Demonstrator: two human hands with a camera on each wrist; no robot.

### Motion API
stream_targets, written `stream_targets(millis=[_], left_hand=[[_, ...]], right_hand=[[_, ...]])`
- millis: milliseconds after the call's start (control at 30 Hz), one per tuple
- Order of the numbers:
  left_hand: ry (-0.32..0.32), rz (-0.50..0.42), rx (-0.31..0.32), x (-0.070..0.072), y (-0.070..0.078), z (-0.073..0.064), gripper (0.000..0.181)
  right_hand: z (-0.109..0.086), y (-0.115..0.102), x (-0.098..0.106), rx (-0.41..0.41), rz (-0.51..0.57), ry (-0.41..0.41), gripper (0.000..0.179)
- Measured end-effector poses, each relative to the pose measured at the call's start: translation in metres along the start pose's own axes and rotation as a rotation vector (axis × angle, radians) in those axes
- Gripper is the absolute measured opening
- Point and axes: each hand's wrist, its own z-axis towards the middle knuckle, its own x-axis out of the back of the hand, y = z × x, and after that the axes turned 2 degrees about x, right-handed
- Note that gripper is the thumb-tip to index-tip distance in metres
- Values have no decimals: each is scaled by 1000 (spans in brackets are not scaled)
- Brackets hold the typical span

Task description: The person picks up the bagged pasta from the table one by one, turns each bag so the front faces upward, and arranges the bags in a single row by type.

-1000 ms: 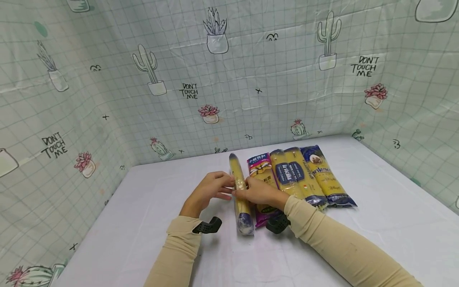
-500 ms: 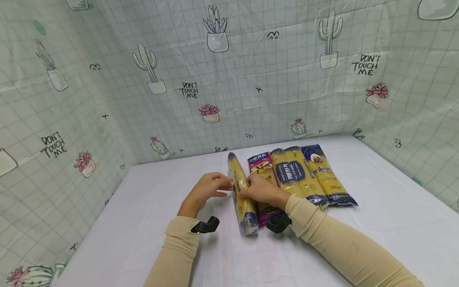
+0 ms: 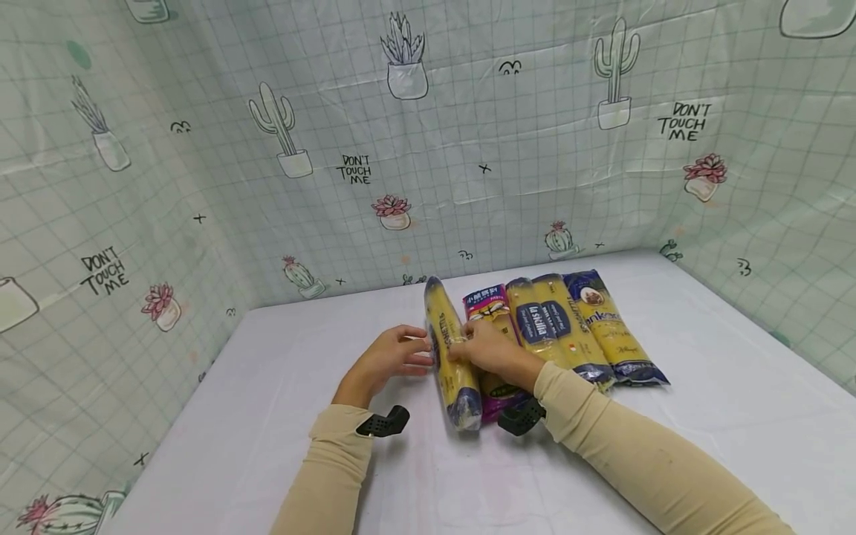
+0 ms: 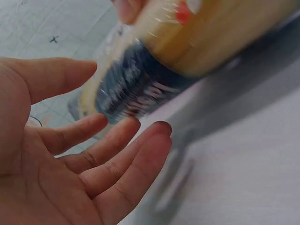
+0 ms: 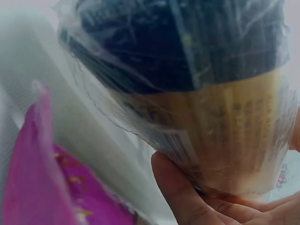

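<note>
My right hand [image 3: 493, 349] grips a clear bag of spaghetti [image 3: 440, 312] by its right side, thumb on top. The bag is yellow with dark blue ends and stands tilted on its edge; the right wrist view shows fingers under the spaghetti bag [image 5: 225, 126]. To its left, my left hand [image 3: 393, 355] has spread, relaxed fingers. In the left wrist view, the fingertips of the left hand [image 4: 89, 150] come right up to the blue printed band of the bag. A pink-and-blue pasta packet [image 3: 490, 305] lies directly right of the held bag, partly hidden by my right hand.
Further right, a la sicilia spaghetti pack [image 3: 533, 321], another spaghetti pack [image 3: 580, 343] and a blue-and-yellow pasta pack [image 3: 611, 327] lie side by side. They rest on a white-covered table [image 3: 267, 386]. A cactus-print curtain [image 3: 441, 134] rises behind and at both sides.
The held spaghetti bag has turned so its printed face shows more, and its near end has shifted slightly right. My left hand's fingers have opened a little beside it.
</note>
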Motion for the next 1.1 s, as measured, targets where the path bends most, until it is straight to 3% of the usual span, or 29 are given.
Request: stream_targets(millis=[233, 767, 1100], left_hand=[[-58, 43, 22, -3, -10, 6, 54], [-163, 13, 4, -2, -10, 5, 52], [-245, -20, -63, -2, -9, 4, 56]], right_hand=[[1, -2, 1, -4, -48, 20, 37], [0, -6, 7, 33, 38, -28, 57], [-3, -7, 6, 70, 147, -47, 58]])
